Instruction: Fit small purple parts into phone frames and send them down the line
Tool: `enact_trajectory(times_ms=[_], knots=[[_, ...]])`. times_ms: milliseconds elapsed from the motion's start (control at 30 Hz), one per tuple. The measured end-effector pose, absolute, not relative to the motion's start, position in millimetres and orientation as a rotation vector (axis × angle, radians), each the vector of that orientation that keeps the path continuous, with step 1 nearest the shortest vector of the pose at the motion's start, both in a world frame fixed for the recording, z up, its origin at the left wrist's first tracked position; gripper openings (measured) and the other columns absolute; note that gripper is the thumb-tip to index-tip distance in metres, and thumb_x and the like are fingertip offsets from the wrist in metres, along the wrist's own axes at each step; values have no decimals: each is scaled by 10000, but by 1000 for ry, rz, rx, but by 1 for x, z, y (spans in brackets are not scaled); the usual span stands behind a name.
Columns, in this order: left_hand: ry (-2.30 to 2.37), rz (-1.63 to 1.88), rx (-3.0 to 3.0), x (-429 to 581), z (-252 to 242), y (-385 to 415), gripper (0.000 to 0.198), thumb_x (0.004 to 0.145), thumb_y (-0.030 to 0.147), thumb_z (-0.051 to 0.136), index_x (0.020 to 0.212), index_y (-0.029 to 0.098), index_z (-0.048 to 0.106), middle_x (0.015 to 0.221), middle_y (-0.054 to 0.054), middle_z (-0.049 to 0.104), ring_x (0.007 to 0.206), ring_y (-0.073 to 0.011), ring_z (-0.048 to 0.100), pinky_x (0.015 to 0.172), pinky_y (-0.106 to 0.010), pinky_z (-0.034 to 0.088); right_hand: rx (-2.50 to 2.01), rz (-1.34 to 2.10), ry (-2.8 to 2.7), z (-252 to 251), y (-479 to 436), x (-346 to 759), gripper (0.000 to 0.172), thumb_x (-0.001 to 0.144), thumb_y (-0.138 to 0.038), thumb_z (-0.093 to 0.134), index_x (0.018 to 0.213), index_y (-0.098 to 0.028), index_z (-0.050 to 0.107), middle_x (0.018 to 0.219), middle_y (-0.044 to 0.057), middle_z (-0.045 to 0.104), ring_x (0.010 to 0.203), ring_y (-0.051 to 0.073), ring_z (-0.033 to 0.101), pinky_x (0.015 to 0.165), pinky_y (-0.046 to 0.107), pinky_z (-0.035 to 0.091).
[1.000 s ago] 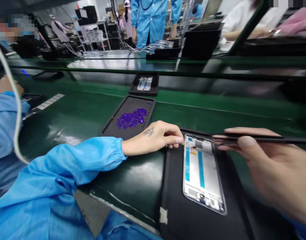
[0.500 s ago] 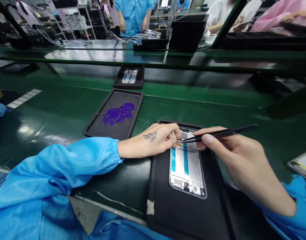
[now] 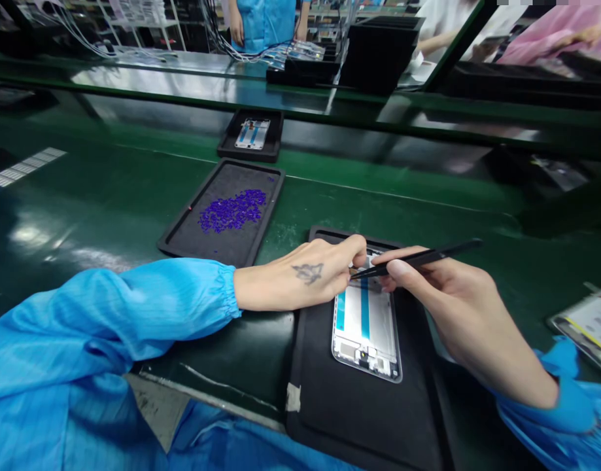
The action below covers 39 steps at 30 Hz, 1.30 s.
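Black tweezers (image 3: 418, 258) are gripped in my right hand (image 3: 452, 307), their tips pointing left over the upper part of a phone frame (image 3: 366, 320). The silver frame carries blue strips and lies on a black tray (image 3: 329, 405). My left hand (image 3: 314, 275) reaches in from the left with its fingers curled together at the frame's upper left edge, right by the tweezer tips. Whatever is pinched there is mostly hidden by the fingers; a bit of orange-brown shows beside them.
A dark tray (image 3: 182, 239) of small purple pieces lies to the left. Behind it, another tray (image 3: 226, 147) holds a second phone frame (image 3: 252, 133). At the right edge rests a phone part with a yellow strip (image 3: 589, 330). A raised shelf runs across the back, with people beyond.
The view has shifted slightly. My left fingers have closed in further over the frame's upper left edge, covering more of the orange-brown piece. The tweezer tips have stayed beside them.
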<state>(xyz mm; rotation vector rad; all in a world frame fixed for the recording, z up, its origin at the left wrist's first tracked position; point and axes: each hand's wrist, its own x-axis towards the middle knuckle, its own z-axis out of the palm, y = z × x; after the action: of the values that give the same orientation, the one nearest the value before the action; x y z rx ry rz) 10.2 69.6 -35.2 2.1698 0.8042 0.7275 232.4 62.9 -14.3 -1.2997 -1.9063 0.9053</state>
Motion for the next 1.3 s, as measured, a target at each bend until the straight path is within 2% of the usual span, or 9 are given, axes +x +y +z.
enact_trajectory(times_ms=[533, 700, 800, 867, 967, 1100, 1233, 1300], knots=[[771, 756, 2154, 10, -38, 71, 187, 934, 113, 450, 1098, 202, 464, 824, 40, 612, 730, -119, 589, 682, -253, 415, -1282, 877, -1887, -21, 62, 234, 369, 921, -549, 665, 756, -222, 708, 837, 22, 708, 759, 198, 646, 678, 308, 483], [833, 745, 2221, 7, -31, 69, 173, 998, 178, 438, 1171, 184, 453, 893, 8, 640, 784, -139, 604, 701, -263, 420, -1227, 908, -1803, -23, 65, 238, 302, 913, -510, 695, 819, -228, 748, 848, 19, 701, 757, 177, 632, 689, 294, 479], [859, 698, 2498, 5, -21, 52, 136, 1015, 269, 495, 1106, 168, 491, 986, -40, 637, 860, -184, 588, 728, -306, 428, -1203, 937, -1590, -20, 74, 239, 251, 870, -470, 750, 856, -219, 752, 856, 21, 694, 728, 155, 633, 697, 283, 520], [762, 556, 2707, 5, -16, 36, 222, 977, 344, 601, 1070, 157, 525, 1072, -71, 629, 957, -227, 577, 775, -343, 453, -1205, 956, -1483, -20, 83, 239, 248, 844, -455, 774, 868, -211, 740, 880, 23, 698, 731, 151, 655, 733, 294, 564], [671, 385, 2831, 6, -17, 19, 371, 909, 388, 704, 1121, 125, 550, 1224, -115, 594, 1137, -279, 544, 876, -382, 483, -1215, 989, -1463, -23, 95, 236, 249, 823, -444, 785, 873, -206, 732, 911, 28, 706, 809, 175, 694, 813, 336, 600], [704, 401, 2841, 9, -32, 20, 392, 940, 424, 650, 1166, 116, 564, 1312, -147, 564, 1250, -308, 511, 974, -421, 486, -1274, 978, -1528, -30, 104, 232, 200, 815, -408, 779, 855, -215, 744, 876, 25, 712, 829, 185, 687, 820, 332, 594], [643, 470, 3040, 12, -43, 28, 444, 935, 516, 624, 1123, 114, 623, 1252, -169, 624, 1169, -309, 602, 967, -422, 528, -1279, 1013, -1535, -32, 106, 230, 223, 800, -421, 790, 838, -207, 736, 882, 28, 714, 855, 189, 697, 871, 350, 601], [553, 551, 3216, 12, -42, 30, 423, 975, 475, 580, 1117, 84, 654, 1143, -182, 683, 1045, -294, 674, 930, -414, 558, -1273, 1051, -1516, -31, 105, 231, 247, 788, -438, 804, 843, -207, 735, 870, 25, 710, 846, 187, 706, 876, 358, 611]])
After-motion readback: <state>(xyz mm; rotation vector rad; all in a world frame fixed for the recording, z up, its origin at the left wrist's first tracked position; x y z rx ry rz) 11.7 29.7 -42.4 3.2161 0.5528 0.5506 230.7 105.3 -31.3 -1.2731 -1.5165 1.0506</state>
